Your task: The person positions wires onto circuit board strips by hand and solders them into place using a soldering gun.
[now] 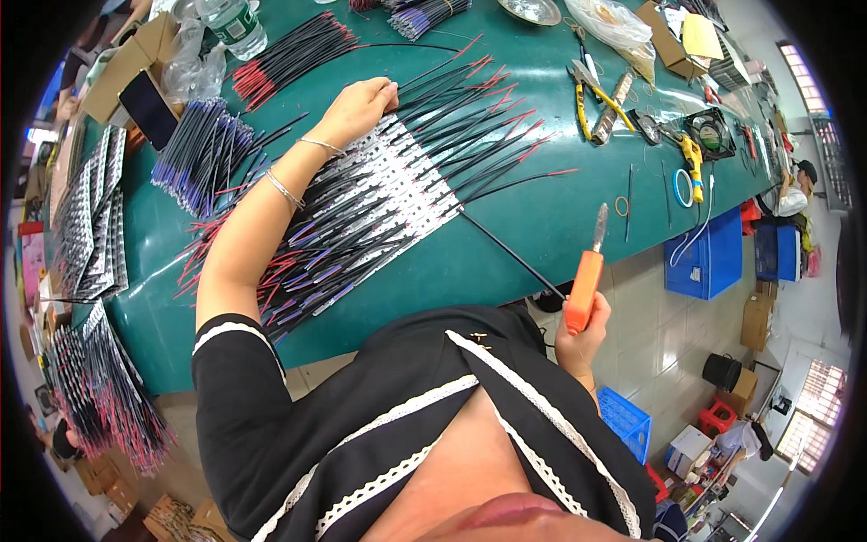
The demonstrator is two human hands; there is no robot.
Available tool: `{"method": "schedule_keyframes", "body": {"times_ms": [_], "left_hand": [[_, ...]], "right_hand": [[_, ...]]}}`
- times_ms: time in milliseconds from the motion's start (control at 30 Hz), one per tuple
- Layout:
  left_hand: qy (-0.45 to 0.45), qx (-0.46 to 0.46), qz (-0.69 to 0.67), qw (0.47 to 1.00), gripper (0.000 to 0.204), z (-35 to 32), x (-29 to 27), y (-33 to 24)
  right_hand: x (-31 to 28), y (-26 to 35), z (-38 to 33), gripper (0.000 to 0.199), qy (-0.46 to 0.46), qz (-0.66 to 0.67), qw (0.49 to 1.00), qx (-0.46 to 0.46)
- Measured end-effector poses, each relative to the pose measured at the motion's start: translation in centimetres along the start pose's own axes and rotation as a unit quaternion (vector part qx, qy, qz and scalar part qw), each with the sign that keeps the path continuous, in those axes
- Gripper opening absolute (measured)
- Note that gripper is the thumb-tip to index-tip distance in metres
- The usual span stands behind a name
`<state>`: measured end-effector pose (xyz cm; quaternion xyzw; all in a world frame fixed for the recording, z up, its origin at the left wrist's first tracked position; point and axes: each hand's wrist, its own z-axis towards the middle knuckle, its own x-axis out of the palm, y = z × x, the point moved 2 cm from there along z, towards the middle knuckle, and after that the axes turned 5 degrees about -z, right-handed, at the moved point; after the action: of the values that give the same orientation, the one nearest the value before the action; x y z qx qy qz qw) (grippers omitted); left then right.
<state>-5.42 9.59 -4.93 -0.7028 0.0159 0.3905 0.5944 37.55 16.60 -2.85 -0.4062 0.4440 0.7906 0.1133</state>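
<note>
Over the table (pixel 433 271), our left hand (pixel 361 107) bunches by the panel (pixel 402 185), grip hidden; right hand (pixel 582 345) wraps an orange tool (pixel 585 287) clear of the near edge.

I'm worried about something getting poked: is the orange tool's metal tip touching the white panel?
Apart. The head view shows bare green tabletop between the metal tip and the white panel's nearest edge.
</note>
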Motion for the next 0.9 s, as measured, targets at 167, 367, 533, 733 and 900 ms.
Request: {"method": "schedule_keyframes", "body": {"times_ms": [167, 367, 533, 733, 900], "left_hand": [[0.0, 0.003, -0.066, 0.998, 0.034, -0.4, 0.0, -0.4], [0.048, 0.016, -0.061, 0.997, 0.036, -0.1, -0.5, -0.2], [0.131, -0.012, -0.024, 0.991, 0.035, 0.2, -1.3, -2.1], [0.19, 0.002, -0.127, 0.974, 0.033, 1.0, -1.1, -1.2], [0.224, -0.011, -0.141, 0.964, 0.033, 1.3, -0.7, -2.3]], "right_hand": [[1.5, 0.7, 0.1, 0.045, -0.022, 0.013, 1.0, -0.002], [3.2, 2.4, 1.1, 0.044, -0.04, 0.06, 0.996, 0.06], [4.5, 3.8, 2.4, 0.039, -0.064, 0.056, 0.996, 0.03], [5.2, 4.9, 4.3, 0.037, -0.099, 0.067, 0.993, 0.01], [4.9, 5.6, 3.9, 0.036, -0.054, 0.112, 0.992, -0.014]]}}
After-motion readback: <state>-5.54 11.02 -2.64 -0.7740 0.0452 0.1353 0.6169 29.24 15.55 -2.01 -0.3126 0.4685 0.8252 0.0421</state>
